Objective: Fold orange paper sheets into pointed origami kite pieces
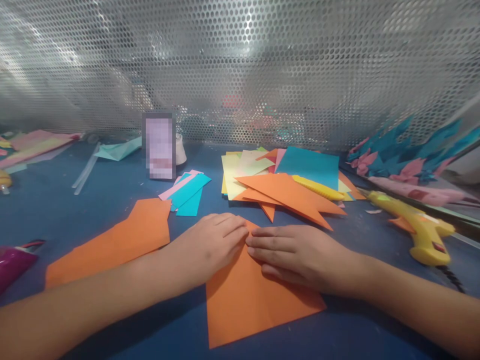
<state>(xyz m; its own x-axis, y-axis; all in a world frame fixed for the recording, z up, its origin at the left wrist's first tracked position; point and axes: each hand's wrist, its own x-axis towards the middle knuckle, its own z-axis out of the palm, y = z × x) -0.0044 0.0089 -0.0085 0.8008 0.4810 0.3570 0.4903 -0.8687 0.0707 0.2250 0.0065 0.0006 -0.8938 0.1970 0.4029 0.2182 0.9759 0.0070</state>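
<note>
An orange paper sheet (247,300) lies on the blue table (75,210) right in front of me, folded to a point at its far end. My left hand (210,247) rests on its upper left part, fingers together and laid flat. My right hand (296,255) lies flat on the upper right part, fingers stretched toward the left. The fingertips of both hands meet near the sheet's far tip. Neither hand grips anything.
Another orange sheet (116,240) lies to the left. A pile of coloured papers (285,180) with a yellow cutter (317,187) sits behind. A yellow glue gun (420,230) lies right, teal strips (187,192) centre, a perforated metal screen (240,70) behind.
</note>
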